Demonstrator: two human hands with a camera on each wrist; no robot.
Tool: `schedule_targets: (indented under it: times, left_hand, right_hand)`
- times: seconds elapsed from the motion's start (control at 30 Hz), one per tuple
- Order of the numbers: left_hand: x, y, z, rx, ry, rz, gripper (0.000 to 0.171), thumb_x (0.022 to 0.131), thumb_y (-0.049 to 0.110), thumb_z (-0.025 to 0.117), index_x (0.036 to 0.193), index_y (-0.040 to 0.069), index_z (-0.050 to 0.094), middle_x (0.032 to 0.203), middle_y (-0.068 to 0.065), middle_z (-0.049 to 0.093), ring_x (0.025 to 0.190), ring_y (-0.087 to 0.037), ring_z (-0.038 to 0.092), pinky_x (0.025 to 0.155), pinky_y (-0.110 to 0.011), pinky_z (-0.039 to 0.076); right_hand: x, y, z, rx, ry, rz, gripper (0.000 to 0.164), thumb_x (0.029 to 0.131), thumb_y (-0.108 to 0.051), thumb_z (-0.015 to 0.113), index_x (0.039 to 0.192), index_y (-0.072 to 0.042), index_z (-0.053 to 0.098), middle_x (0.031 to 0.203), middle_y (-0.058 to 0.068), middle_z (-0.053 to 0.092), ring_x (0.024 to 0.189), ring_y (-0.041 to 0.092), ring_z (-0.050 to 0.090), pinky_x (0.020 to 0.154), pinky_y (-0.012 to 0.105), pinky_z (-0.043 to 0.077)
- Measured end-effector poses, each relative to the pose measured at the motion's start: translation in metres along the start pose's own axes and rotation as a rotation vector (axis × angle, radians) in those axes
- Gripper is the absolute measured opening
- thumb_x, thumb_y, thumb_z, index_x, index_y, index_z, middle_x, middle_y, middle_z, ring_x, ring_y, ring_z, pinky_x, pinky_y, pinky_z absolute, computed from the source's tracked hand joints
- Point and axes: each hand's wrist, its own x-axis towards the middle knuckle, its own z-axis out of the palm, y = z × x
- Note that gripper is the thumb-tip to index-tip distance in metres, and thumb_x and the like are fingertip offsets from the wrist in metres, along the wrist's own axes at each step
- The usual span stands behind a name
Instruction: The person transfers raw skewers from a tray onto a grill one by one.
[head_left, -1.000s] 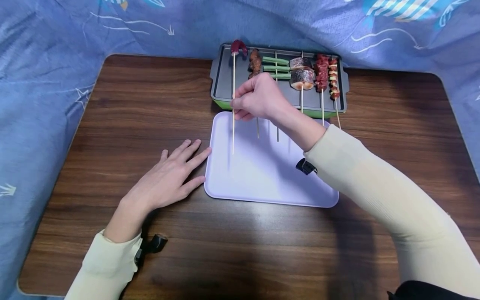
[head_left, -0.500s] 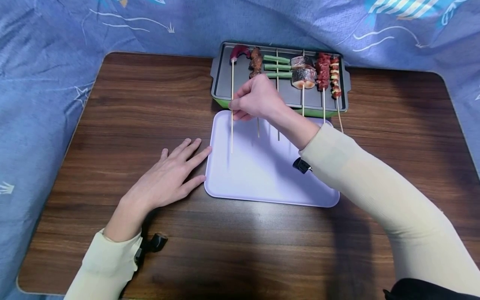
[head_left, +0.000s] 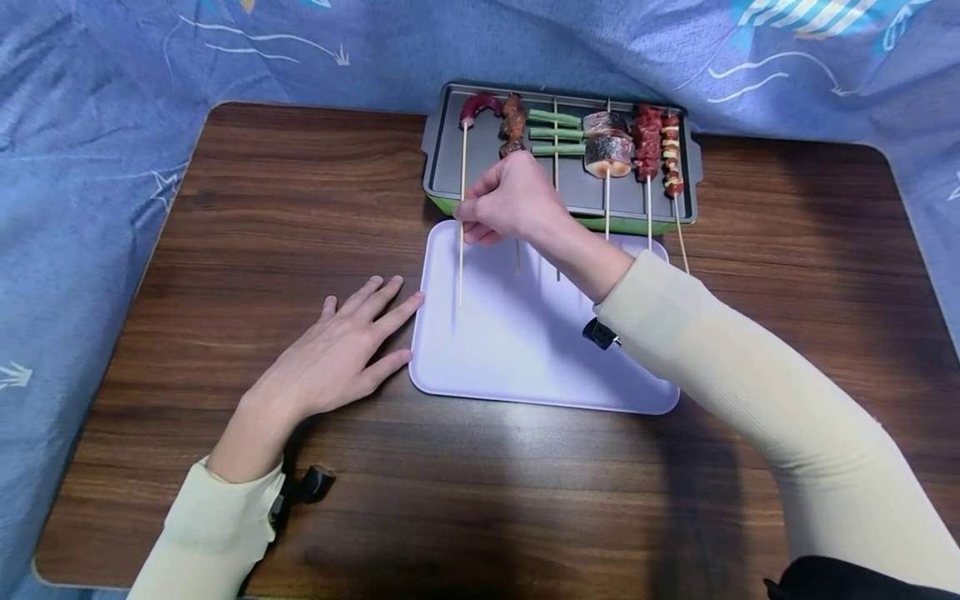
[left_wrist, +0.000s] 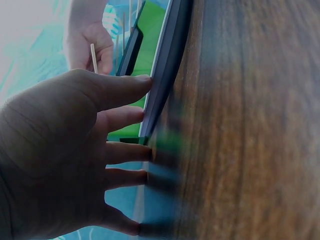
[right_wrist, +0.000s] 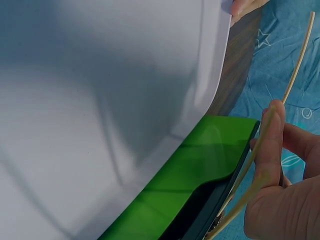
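In the head view my right hand (head_left: 506, 200) pinches the wooden stick of a skewer (head_left: 480, 104) with a dark red, curved piece of food at its far end. That piece rests at the left end of a dark grill pan (head_left: 444, 167) with a green base. The stick's near end stands out over a lilac tray (head_left: 510, 358). My left hand (head_left: 337, 354) lies on the table with fingers spread, thumb and index fingertips at the tray's left edge. In the right wrist view, the right hand (right_wrist: 287, 165) holds the stick beside the green grill base (right_wrist: 210, 150).
Beside the held skewer lie a brown meat skewer (head_left: 513, 121), a green vegetable skewer (head_left: 555, 133), a fish skewer (head_left: 607, 154), a red meat skewer (head_left: 647, 142) and a thin mixed skewer (head_left: 672, 154). Their sticks overhang the pan's front. A blue cloth (head_left: 375, 50) hangs behind the wooden table (head_left: 262, 208).
The held skewer has come down and slightly left, its red piece now lying on the grill pan. The right hand shifted a little left with it. The left hand has stayed put.
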Motion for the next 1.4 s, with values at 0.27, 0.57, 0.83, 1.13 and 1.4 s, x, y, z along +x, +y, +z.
schedule_targets:
  times: [0.27, 0.57, 0.83, 1.13, 1.4]
  left_hand:
    - [0.000, 0.000, 0.000, -0.004, -0.005, -0.001, 0.067, 0.100, 0.048, 0.049, 0.157, 0.029, 0.021, 0.163, -0.010, 0.016, 0.149, -0.032, 0.012, 0.102, -0.075, 0.022]
    - [0.000, 0.000, 0.000, -0.004, -0.007, -0.005, 0.067, 0.100, 0.049, 0.048, 0.157, 0.029, 0.020, 0.163, -0.010, 0.016, 0.148, -0.033, 0.012, 0.102, -0.075, 0.022]
    - [0.000, 0.000, 0.001, -0.005, -0.005, -0.006, 0.067, 0.100, 0.049, 0.048, 0.157, 0.030, 0.020, 0.163, -0.010, 0.016, 0.148, -0.033, 0.012, 0.102, -0.075, 0.021]
    - [0.000, 0.001, 0.000, 0.001, 0.000, -0.004, 0.067, 0.100, 0.048, 0.049, 0.157, 0.029, 0.022, 0.162, -0.011, 0.017, 0.148, -0.033, 0.012, 0.102, -0.075, 0.022]
    - [0.000, 0.001, 0.001, 0.009, 0.005, -0.002, 0.067, 0.100, 0.047, 0.050, 0.157, 0.028, 0.022, 0.162, -0.011, 0.018, 0.148, -0.033, 0.013, 0.102, -0.074, 0.022]
  right_hand:
    - [0.001, 0.003, 0.000, 0.005, -0.007, -0.008, 0.015, 0.089, -0.013, 0.073, 0.096, 0.001, 0.075, 0.074, 0.012, 0.073, 0.067, 0.020, 0.072, 0.062, 0.031, 0.058]
    - [-0.001, 0.005, 0.000, -0.032, -0.006, -0.024, 0.016, 0.089, -0.015, 0.073, 0.094, 0.000, 0.075, 0.076, 0.011, 0.073, 0.068, 0.018, 0.072, 0.062, 0.030, 0.058]
    - [-0.006, 0.006, -0.003, -0.012, -0.019, -0.053, 0.016, 0.090, -0.015, 0.073, 0.095, 0.000, 0.075, 0.077, 0.012, 0.073, 0.068, 0.019, 0.072, 0.066, 0.034, 0.059]
    - [-0.031, 0.000, -0.013, 0.071, -0.001, -0.116, 0.020, 0.089, -0.018, 0.075, 0.098, 0.000, 0.074, 0.077, 0.015, 0.072, 0.066, 0.023, 0.072, 0.063, 0.035, 0.059]
    - [-0.073, 0.009, -0.030, -0.003, 0.086, -0.291, 0.020, 0.090, -0.021, 0.073, 0.099, -0.003, 0.075, 0.076, 0.010, 0.073, 0.065, 0.022, 0.072, 0.060, 0.033, 0.058]
